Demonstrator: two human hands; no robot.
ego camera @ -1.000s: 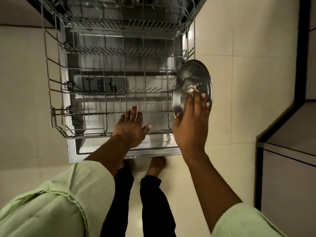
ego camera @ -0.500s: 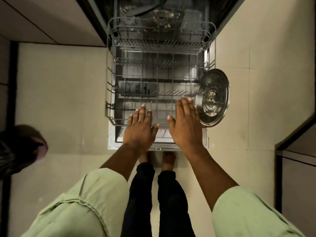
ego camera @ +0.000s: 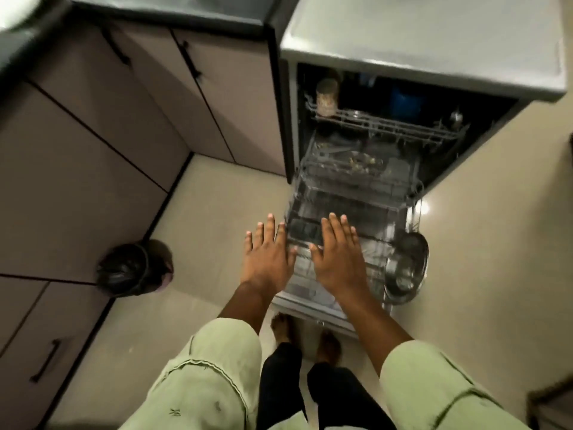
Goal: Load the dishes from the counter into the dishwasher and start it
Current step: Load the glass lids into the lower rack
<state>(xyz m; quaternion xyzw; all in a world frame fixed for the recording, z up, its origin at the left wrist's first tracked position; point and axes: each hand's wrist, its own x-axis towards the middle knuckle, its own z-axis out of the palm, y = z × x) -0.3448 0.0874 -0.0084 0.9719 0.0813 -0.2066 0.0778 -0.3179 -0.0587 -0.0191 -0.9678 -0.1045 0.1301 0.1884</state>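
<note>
The round stainless-steel lid [ego camera: 407, 268] stands on its edge at the right side of the grey wire lower rack [ego camera: 350, 193], near its front corner. The rack is pulled out over the lowered door [ego camera: 310, 308] of the silver dishwasher [ego camera: 434, 41]. Apart from the lid, the rack looks mostly bare, though blur hides the detail. Higher up, the upper wire rack [ego camera: 387, 125] sits partly out of the dark tub, with a pale jar-like container [ego camera: 326, 97] at its left end and a few small items too blurred to name.

Both hands hover over the front of the lower rack, palms down, fingers straight and slightly spread, holding nothing. The right hand [ego camera: 339, 259] is over the middle of the rack, just left of the lid. The left hand [ego camera: 268, 259] is at the rack's left edge. I cannot tell whether either touches the wire.

Pale green sleeves [ego camera: 217, 377] cover the forearms, and bare feet [ego camera: 282, 330] stand at the door's front edge on the cream tiled floor [ego camera: 217, 197]. Mauve cabinets with black handles [ego camera: 77, 181] run along the left, and a small round bin with a black liner [ego camera: 130, 265] stands beside them.
</note>
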